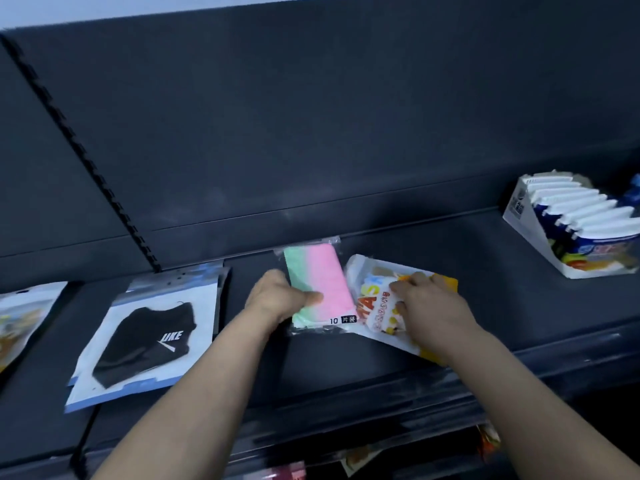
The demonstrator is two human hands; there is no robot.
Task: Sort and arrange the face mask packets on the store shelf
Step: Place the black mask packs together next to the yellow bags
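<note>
Here, left hand (280, 299) pinches glossy rectangular packet (320, 271).

"UKE" on mask (145, 341), "10" on pastel packet (320, 277)

On the dark shelf (381, 362), the left hand (277, 299) pinches a green-and-pink mask packet (322, 271), thumb on top. Just beside it, the right hand (429, 306) lies palm down on a white-and-yellow packet (374, 299); whether it grips is unclear. A black-mask packet (145, 337) lies to the left, and a white display box (519, 216) stands far right.
</note>
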